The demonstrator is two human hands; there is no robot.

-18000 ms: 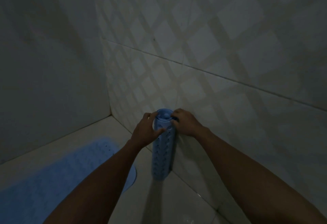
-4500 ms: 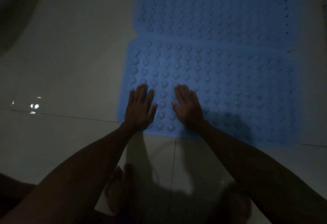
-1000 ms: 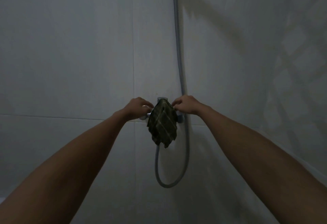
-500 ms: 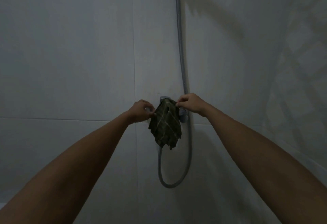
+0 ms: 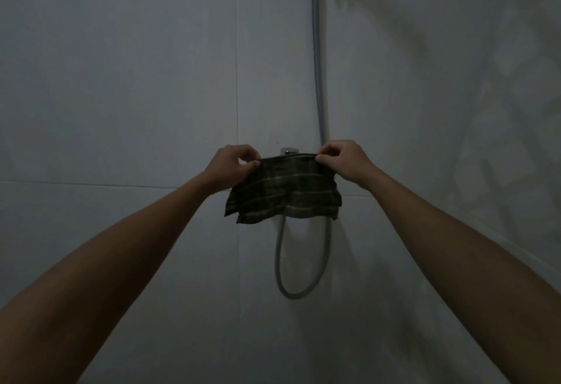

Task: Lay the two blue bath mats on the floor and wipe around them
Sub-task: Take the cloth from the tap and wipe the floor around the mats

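A dark checked cloth (image 5: 283, 194) is stretched out flat between my two hands in front of the wall. My left hand (image 5: 232, 166) pinches its upper left corner. My right hand (image 5: 344, 160) pinches its upper right corner. The cloth hangs down from that top edge, just in front of the shower tap (image 5: 289, 150). The two blue bath mats are out of view.
A grey shower hose (image 5: 318, 80) runs down the tiled wall and loops below the tap. A patterned tiled wall (image 5: 485, 110) meets the plain wall at the right. The room is dim.
The cloth hung bunched on the tap half a second ago. Now both hands have pulled it off and spread it wide between them.
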